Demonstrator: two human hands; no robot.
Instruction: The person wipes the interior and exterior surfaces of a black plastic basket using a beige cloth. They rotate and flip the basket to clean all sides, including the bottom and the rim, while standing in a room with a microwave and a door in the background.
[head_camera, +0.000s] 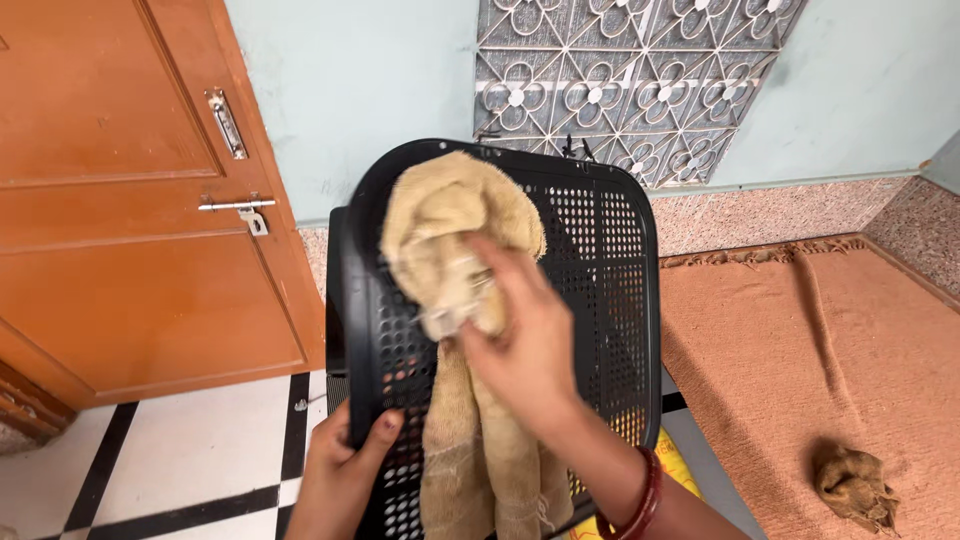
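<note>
Right hand (525, 345) pressing beige towel (455, 225), black perforated panel (600, 260)

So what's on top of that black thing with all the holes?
A beige towel lies on the black perforated panel, pressed by the right hand. The holes under the towel are hidden.

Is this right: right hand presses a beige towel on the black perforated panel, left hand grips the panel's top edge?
Not quite. In the head view the left hand grips the black perforated panel at its lower edge, not the top. The right hand does press the beige towel on it.
</note>
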